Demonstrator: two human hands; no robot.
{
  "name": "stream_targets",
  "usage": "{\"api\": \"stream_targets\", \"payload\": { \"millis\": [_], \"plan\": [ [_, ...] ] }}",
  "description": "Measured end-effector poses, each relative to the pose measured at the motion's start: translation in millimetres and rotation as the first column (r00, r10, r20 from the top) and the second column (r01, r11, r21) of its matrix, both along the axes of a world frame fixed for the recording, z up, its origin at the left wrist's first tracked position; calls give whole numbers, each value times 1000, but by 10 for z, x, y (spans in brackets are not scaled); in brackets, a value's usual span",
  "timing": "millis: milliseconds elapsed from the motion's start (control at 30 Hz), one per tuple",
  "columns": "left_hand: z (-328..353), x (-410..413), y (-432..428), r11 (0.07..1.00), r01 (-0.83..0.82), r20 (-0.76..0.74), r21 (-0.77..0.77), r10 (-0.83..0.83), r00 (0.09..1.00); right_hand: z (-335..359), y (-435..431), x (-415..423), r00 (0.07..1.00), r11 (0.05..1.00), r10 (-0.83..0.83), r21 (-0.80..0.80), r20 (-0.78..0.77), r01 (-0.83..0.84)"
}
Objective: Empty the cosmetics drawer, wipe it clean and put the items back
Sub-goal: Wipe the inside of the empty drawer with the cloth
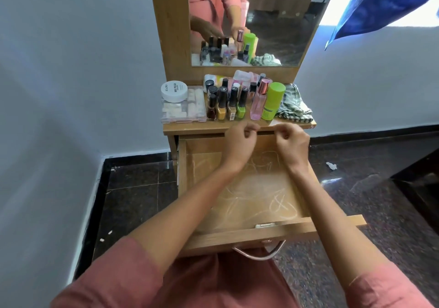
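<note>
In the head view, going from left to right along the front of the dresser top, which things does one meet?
clear plastic box → dark red nail polish bottle → yellow nail polish bottle → beige nail polish bottle → green nail polish bottle → pink spray bottle → green canister → checked cloth

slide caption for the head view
Left hand and right hand, both curled, over the empty streaked drawer; cosmetics and checked cloth on the dresser top.

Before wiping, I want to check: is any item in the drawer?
No, the visible drawer bottom is bare but streaked; the bottles stand on the table.
</note>
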State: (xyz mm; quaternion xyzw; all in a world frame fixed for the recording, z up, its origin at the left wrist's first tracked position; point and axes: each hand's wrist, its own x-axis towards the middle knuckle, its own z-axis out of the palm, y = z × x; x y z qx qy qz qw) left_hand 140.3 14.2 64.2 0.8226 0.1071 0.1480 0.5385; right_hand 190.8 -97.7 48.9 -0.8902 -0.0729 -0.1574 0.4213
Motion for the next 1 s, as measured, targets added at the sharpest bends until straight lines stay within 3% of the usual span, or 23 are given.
{"api": "stream_targets", "payload": {
  "millis": [133, 300, 733, 1000],
  "plan": [
    [98, 274, -364, 994, 111, -52, -13, -112, 992, 83, -255, 347, 985, 982, -159, 95, -64, 165],
    [131, 612, -681, 981, 189, -126, 39, -183, 975, 156, -421, 698, 961, 958, -242, 123, -133, 258],
    [94, 945, -918, 993, 111, -238, -42, -118, 964, 181, -362, 1100, 919, 978, -206, -94, -335, 185],
    [110, 955, -855, 989, 146, -260, 0, -141, 955, 229, -303, 1123, 870, 973, -192, 27, -455, 229]
  ]
}}
